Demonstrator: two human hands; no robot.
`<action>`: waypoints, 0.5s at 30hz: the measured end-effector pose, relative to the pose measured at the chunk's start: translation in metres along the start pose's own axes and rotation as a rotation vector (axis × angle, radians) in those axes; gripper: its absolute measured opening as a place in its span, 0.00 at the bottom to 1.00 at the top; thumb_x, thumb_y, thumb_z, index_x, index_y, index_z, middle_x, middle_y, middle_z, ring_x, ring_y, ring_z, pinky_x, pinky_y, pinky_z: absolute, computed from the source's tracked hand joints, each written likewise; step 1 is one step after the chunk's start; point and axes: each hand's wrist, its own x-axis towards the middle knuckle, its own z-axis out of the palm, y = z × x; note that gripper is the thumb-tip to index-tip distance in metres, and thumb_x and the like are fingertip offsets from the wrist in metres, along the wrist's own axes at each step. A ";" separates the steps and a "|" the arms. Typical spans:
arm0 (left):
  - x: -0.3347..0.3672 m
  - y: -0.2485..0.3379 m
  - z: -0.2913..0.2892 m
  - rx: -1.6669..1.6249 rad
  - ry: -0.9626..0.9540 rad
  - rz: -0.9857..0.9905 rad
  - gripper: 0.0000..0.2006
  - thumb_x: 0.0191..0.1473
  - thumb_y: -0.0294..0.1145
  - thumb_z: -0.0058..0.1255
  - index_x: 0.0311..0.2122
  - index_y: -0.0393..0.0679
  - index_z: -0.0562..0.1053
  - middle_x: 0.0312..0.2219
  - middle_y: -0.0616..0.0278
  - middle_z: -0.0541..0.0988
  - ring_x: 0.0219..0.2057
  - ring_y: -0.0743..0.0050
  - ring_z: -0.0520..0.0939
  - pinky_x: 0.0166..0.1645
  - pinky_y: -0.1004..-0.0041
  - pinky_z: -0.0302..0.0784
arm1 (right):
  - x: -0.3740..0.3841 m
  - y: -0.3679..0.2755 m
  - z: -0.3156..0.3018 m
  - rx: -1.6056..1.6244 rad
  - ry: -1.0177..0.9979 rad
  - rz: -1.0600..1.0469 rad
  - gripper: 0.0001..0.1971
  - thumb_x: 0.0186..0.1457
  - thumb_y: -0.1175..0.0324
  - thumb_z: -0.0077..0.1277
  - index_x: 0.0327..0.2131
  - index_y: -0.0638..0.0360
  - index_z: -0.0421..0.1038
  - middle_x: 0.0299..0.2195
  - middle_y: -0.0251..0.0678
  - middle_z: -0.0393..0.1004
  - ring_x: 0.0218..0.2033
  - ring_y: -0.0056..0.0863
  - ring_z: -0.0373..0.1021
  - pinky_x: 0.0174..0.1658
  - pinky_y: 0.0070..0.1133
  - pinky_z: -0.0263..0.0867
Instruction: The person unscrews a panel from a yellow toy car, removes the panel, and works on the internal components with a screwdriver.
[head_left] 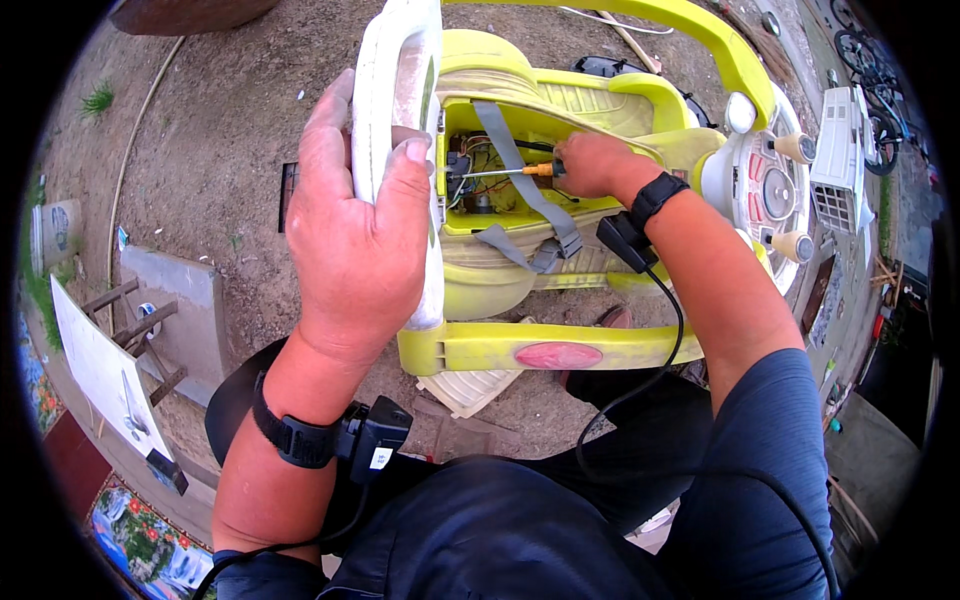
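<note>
A yellow-green ride-on toy car (pixel 560 348) lies in front of me, its compartment open and showing wires (pixel 480 158) and small dark parts. My left hand (pixel 358 240) is closed around the edge of an upright white plastic seat back (pixel 380 110) with a slot in it. In my right hand (pixel 600 165) is a screwdriver (pixel 542 170) with an orange handle. Its metal shaft points left into the compartment, near a dark part at the left wall; I cannot tell whether the tip touches it. A grey strap (pixel 548 212) with a buckle crosses the opening.
The toy's white steering wheel (pixel 778 192) with two knobs is at the right. Beyond it stands a white plastic crate (pixel 840 150) near bicycles (pixel 880 90). On the left are a white board (pixel 105 370) and a bucket (pixel 55 235). A cable hangs from my right wrist.
</note>
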 end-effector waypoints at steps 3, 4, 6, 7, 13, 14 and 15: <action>0.000 -0.001 0.000 -0.003 -0.001 0.006 0.28 0.61 0.36 0.53 0.60 0.28 0.63 0.49 0.37 0.76 0.49 0.48 0.80 0.54 0.62 0.74 | 0.002 0.003 0.004 -0.034 0.008 -0.037 0.17 0.51 0.63 0.57 0.43 0.58 0.71 0.41 0.45 0.78 0.44 0.44 0.75 0.47 0.36 0.72; 0.000 -0.001 0.000 -0.012 -0.002 0.007 0.28 0.61 0.36 0.53 0.60 0.28 0.62 0.49 0.37 0.76 0.49 0.48 0.80 0.54 0.62 0.74 | 0.003 0.004 0.005 -0.046 0.034 -0.063 0.17 0.51 0.63 0.57 0.43 0.58 0.71 0.41 0.45 0.79 0.44 0.44 0.75 0.47 0.36 0.72; 0.000 -0.002 0.001 -0.025 -0.003 0.003 0.28 0.60 0.36 0.53 0.60 0.28 0.62 0.48 0.37 0.76 0.49 0.48 0.80 0.54 0.62 0.74 | -0.003 0.000 0.001 -0.033 0.083 -0.030 0.17 0.51 0.64 0.57 0.43 0.58 0.70 0.41 0.45 0.79 0.44 0.44 0.75 0.46 0.36 0.72; 0.000 -0.003 0.000 -0.032 -0.004 0.002 0.28 0.60 0.35 0.53 0.60 0.29 0.62 0.48 0.37 0.76 0.49 0.48 0.80 0.54 0.61 0.74 | -0.005 -0.002 -0.001 -0.026 0.108 -0.013 0.17 0.50 0.65 0.57 0.43 0.58 0.70 0.41 0.45 0.79 0.44 0.44 0.75 0.46 0.36 0.72; 0.000 -0.002 0.000 0.042 -0.004 0.010 0.28 0.60 0.35 0.52 0.60 0.28 0.63 0.48 0.37 0.76 0.49 0.46 0.80 0.54 0.61 0.74 | -0.012 0.000 -0.011 -0.050 0.112 0.003 0.18 0.48 0.66 0.59 0.43 0.58 0.69 0.40 0.44 0.79 0.44 0.45 0.75 0.45 0.36 0.72; 0.001 -0.003 -0.001 0.037 -0.007 0.018 0.28 0.60 0.35 0.53 0.60 0.28 0.63 0.48 0.37 0.76 0.49 0.46 0.80 0.54 0.61 0.74 | -0.014 0.001 -0.015 -0.049 0.119 -0.014 0.19 0.47 0.66 0.59 0.43 0.58 0.69 0.39 0.44 0.79 0.43 0.45 0.75 0.44 0.36 0.72; 0.001 -0.003 -0.001 0.033 -0.009 0.026 0.28 0.60 0.34 0.53 0.60 0.28 0.63 0.48 0.37 0.76 0.49 0.46 0.80 0.54 0.61 0.74 | -0.016 0.003 -0.018 -0.048 0.125 -0.030 0.19 0.46 0.65 0.60 0.42 0.57 0.69 0.39 0.45 0.79 0.42 0.45 0.75 0.43 0.36 0.72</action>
